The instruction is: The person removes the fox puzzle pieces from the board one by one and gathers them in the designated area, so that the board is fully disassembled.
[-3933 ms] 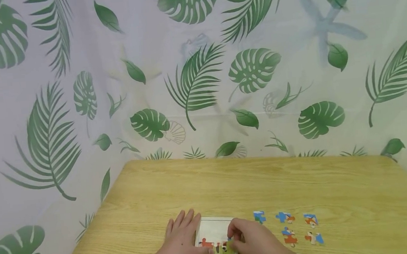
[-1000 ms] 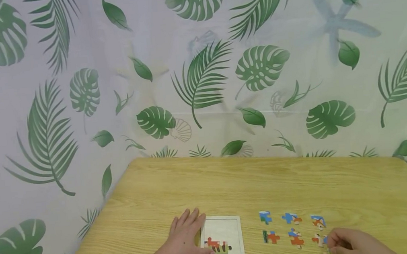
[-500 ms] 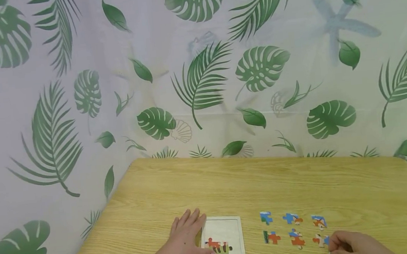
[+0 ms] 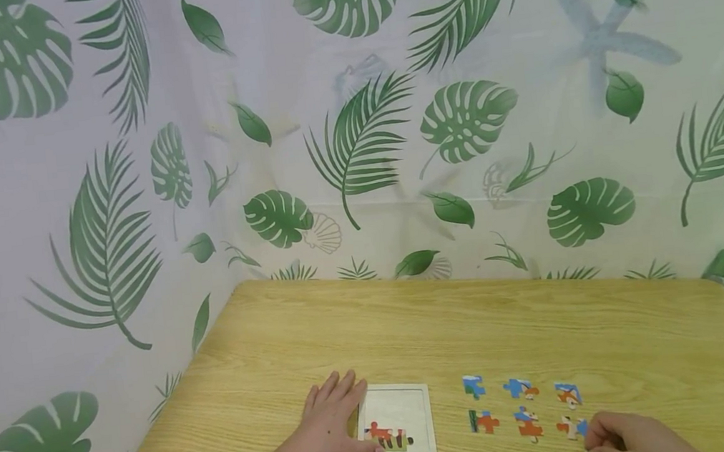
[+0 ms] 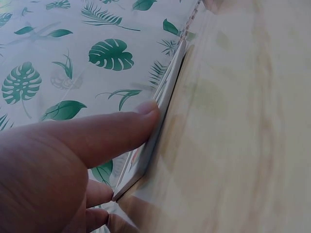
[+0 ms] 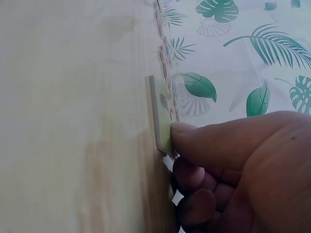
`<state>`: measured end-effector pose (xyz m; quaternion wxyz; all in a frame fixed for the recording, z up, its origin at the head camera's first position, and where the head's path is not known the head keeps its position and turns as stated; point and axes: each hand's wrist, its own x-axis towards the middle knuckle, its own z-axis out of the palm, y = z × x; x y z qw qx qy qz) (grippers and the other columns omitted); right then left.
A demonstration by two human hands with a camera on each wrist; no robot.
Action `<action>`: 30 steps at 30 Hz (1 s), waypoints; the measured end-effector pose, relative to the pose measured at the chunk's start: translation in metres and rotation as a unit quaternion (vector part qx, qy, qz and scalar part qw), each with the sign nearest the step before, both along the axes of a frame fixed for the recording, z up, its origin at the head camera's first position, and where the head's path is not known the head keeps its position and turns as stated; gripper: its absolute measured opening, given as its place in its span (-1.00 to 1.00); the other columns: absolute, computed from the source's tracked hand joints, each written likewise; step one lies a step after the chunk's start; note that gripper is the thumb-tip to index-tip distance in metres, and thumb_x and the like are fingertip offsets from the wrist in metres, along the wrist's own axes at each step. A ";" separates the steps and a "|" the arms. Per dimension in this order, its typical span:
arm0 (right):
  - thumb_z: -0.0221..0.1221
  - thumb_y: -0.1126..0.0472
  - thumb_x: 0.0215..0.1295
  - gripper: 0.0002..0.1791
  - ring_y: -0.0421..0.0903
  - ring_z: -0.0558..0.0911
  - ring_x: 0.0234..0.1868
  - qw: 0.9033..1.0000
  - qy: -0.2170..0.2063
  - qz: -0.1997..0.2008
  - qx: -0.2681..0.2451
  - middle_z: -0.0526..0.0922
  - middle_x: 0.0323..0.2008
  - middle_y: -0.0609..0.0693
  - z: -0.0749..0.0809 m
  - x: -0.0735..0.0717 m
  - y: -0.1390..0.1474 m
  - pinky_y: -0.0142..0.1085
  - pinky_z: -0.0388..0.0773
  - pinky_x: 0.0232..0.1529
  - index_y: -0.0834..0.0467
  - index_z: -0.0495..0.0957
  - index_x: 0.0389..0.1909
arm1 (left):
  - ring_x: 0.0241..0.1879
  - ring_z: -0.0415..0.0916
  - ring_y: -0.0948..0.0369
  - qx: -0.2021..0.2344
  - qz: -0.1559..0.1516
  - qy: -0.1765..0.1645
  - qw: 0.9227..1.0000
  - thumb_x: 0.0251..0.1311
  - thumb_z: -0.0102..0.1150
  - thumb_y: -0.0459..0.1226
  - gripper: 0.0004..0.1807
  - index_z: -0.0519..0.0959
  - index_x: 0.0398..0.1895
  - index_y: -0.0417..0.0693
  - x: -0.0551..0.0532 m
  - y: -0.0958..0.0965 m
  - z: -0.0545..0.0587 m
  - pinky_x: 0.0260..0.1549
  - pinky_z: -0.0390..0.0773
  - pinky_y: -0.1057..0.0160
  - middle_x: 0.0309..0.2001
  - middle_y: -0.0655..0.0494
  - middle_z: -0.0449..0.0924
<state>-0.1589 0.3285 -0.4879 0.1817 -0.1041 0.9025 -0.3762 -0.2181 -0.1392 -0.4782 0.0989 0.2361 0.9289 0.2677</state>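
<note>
My left hand (image 4: 328,430) lies with fingers spread along the left side of a white puzzle tray (image 4: 419,407). Its thumb rests on the tray's front rim, as the left wrist view also shows. Joined puzzle pieces (image 4: 387,435) in red, green and black fill the tray's lower left. At the far right, my right hand (image 4: 632,435) pinches a green puzzle piece (image 6: 164,114) low at the table, thumb on top and fingers curled. Most of that piece is hidden by the hand in the head view. A white, red and blue piece (image 4: 568,427) lies just beyond the fingertips.
Loose puzzle pieces lie in two rows right of the tray, among them a blue-green piece (image 4: 473,386), a red piece (image 4: 485,421) and a blue-orange piece (image 4: 567,395). The wood-grain table (image 4: 371,326) stretches back to a leaf-patterned curtain (image 4: 373,203).
The right hand has left the tray's right side with a puzzle piece and moved right, past the loose pieces. Over the last second it barely moves. The left hand stays at the tray.
</note>
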 end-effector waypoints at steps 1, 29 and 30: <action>0.20 0.14 0.43 -0.86 -0.23 0.44 -0.56 1.000 0.001 -0.001 0.001 0.49 -0.53 -0.07 0.000 0.000 0.000 -0.32 0.38 -0.51 0.12 0.53 -0.30 | 0.56 -0.22 -0.19 0.000 0.000 0.001 1.000 -0.05 0.36 0.35 0.20 0.21 0.56 -0.13 0.000 0.000 0.000 0.40 -0.29 -0.35 0.58 -0.16 -0.02; 0.21 0.07 0.43 -0.78 -0.09 0.50 -0.44 0.997 -0.038 -0.069 -0.022 0.55 -0.43 -0.03 0.004 -0.002 -0.002 -0.27 0.45 -0.44 0.17 0.58 -0.19 | 0.56 -0.23 -0.20 0.006 -0.001 0.001 1.000 -0.05 0.38 0.35 0.20 0.21 0.56 -0.14 -0.001 0.001 -0.002 0.40 -0.30 -0.35 0.59 -0.17 -0.04; 0.21 0.07 0.43 -0.78 -0.09 0.50 -0.43 0.997 -0.039 -0.071 -0.021 0.56 -0.42 -0.04 0.005 -0.002 -0.003 -0.27 0.45 -0.43 0.17 0.59 -0.18 | 0.56 -0.23 -0.20 0.005 -0.002 0.002 1.000 -0.05 0.37 0.35 0.20 0.21 0.56 -0.14 -0.001 0.001 -0.002 0.40 -0.30 -0.35 0.59 -0.16 -0.04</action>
